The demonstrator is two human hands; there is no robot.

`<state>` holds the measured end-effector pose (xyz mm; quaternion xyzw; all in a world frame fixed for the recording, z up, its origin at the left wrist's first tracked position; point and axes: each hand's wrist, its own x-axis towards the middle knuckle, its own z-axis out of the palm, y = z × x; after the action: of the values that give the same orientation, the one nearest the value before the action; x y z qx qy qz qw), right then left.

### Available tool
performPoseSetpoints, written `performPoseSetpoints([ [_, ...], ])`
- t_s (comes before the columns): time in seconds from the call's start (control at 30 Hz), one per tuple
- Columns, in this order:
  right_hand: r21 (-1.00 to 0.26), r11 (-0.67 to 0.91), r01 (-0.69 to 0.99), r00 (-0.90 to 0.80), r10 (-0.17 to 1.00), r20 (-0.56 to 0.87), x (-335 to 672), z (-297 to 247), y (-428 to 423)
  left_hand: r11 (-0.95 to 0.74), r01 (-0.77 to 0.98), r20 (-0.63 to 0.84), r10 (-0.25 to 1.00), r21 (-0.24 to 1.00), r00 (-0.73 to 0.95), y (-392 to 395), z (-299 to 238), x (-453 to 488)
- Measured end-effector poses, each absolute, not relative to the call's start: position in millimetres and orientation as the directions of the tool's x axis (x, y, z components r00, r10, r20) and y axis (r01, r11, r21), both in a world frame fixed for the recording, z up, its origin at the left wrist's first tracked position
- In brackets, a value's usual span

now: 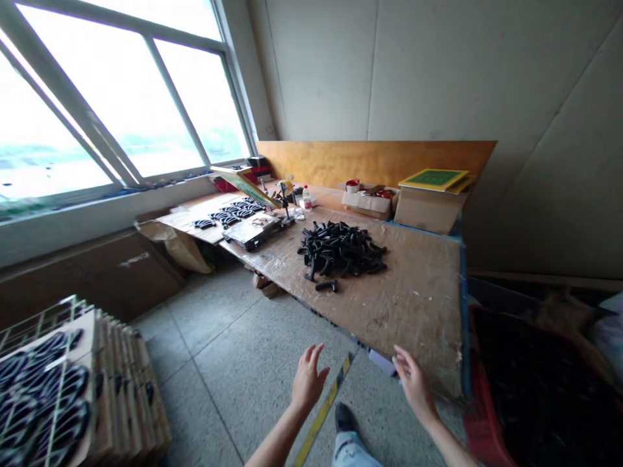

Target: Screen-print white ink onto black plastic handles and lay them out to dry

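My left hand (308, 381) is held over the floor in front of the table, fingers apart and nothing in it. My right hand (413, 383) is beside the table's front edge, near a small greyish-purple block (382, 362); its fingers are spread and empty. Farther back on the brown-covered table (409, 305) lies a heap of black curved plastic pieces (343, 250), possibly handles. One loose black piece (326, 285) rests just in front of the heap, apart from both hands.
A tilted screen-printing frame (250, 187) stands over a flat base (256, 230), beside rows of black pieces with white stripes (233, 213). Cardboard boxes (431, 211) and a bottle (306, 198) stand behind. Stacked boards (124, 389) are left; a red crate (487, 415) is right.
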<state>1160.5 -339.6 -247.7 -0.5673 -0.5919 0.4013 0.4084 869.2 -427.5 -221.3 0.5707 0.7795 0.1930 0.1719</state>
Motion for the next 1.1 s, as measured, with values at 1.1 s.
performPoseSetpoints([
  [1.1,-0.589,-0.21,0.78,0.395,0.896,0.203,728.0,-209.2,70.3,-0.568,0.783,-0.006,0.809,0.253,0.588,12.9,-231.7,492.7],
])
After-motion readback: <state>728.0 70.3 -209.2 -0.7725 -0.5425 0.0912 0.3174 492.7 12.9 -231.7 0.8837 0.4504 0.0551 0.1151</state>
